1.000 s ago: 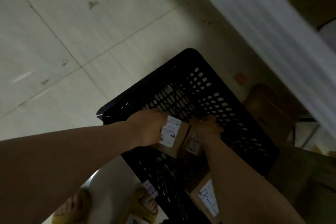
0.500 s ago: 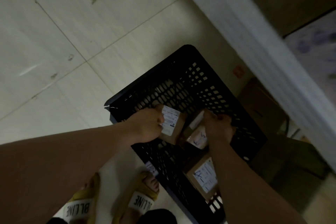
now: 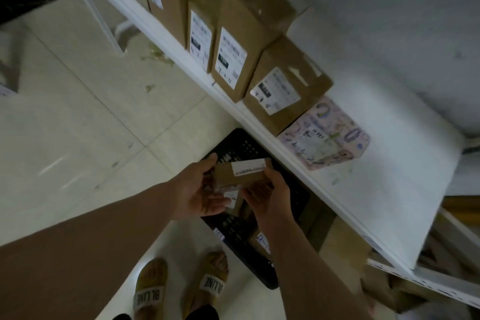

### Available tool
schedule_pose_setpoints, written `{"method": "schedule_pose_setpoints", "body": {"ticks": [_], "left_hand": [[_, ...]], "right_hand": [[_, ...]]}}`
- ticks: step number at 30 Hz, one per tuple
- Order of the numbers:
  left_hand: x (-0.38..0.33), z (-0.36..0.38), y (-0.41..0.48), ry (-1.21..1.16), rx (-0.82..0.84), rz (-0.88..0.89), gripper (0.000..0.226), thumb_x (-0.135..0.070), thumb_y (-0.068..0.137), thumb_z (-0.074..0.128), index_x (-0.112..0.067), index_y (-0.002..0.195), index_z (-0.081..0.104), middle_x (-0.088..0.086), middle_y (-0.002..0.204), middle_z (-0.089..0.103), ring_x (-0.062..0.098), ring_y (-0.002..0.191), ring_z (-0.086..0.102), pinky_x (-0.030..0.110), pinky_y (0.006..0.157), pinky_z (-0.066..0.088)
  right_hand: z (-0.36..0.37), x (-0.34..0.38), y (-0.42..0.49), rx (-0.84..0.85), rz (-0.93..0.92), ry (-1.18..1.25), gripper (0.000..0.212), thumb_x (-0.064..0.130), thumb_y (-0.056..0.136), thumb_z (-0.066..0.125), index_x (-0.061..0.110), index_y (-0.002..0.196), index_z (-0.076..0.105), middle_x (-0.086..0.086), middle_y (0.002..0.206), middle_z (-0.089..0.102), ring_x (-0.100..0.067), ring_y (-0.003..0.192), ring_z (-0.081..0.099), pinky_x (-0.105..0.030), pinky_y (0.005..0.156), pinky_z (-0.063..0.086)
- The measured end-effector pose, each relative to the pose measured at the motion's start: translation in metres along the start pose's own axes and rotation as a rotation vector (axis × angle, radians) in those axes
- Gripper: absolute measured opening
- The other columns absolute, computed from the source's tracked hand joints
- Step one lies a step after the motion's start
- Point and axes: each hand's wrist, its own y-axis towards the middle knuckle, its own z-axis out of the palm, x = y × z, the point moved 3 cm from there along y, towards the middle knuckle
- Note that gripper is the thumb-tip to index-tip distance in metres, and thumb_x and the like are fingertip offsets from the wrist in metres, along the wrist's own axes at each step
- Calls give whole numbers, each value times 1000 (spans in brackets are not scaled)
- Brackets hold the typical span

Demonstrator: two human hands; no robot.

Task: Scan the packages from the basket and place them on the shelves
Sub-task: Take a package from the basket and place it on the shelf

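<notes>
Pale tiled floor [image 3: 78, 138] with grout lines and stains, plain grey wall [image 3: 389, 21] behind white shelf [image 3: 389, 189], dim light

A small brown package [image 3: 241, 175], white label strip uppermost, is held level between the left hand [image 3: 200, 189] and right hand [image 3: 267, 197] above a black lattice basket [image 3: 233, 143] on the floor; another labelled package [image 3: 261, 241] lies inside it; on the white shelf [image 3: 389, 189] alongside, brown boxes [image 3: 233, 41] stand upright in a row, labels outward, beside a flat patterned parcel [image 3: 324, 135].
</notes>
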Motion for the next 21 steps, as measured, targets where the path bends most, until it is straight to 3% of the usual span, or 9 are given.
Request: {"method": "schedule_pose_setpoints", "body": {"ticks": [4,7,10,12,14,18,21], "left_hand": [[-19,16,-81,-5,62,146,32,-22,92,68,-5,119,66,16,99,70,26,88,64,34,73,56],[-28,22,-134,102,82,238,28,-7,92,66,-7,120,66,14,111,70,22,93,64,33,76,54],[-34,30,-175,227,125,342,46,9,88,63,-19,125,62,9,118,71,24,103,66,36,78,55],[-38,36,-203,283,134,417,59,17,85,60,-25,126,57,9,121,69,26,111,64,39,87,54],[-39,42,-231,323,164,475,65,22,83,57,-27,125,55,12,124,67,27,116,62,40,93,54],[-36,55,-277,398,237,545,76,31,80,50,-26,129,54,14,116,68,26,100,67,29,63,59],[-32,67,-300,466,264,596,81,34,77,48,-27,130,53,13,113,67,24,95,66,27,58,56]], "right_hand": [[22,53,-75,110,-20,-80,14,20,95,60,10,104,65,-20,112,65,-38,109,64,-56,103,50],[36,83,-133,136,-63,-138,19,32,94,66,14,101,66,-15,111,68,-36,113,65,-53,101,52],[48,102,-180,194,-125,-192,37,39,82,74,18,111,68,-10,114,74,-30,108,70,-44,91,58],[57,112,-210,235,-158,-216,32,32,91,68,17,119,65,-11,119,73,-29,110,70,-41,84,59],[62,121,-240,247,-210,-253,21,20,95,65,17,116,65,-11,121,72,-30,113,68,-45,90,59],[56,132,-292,287,-268,-303,36,6,90,69,16,124,66,-14,124,70,-35,118,65,-57,101,52],[44,136,-329,311,-325,-363,42,-6,89,64,13,126,64,-13,113,74,-35,113,67,-56,101,52]]}}
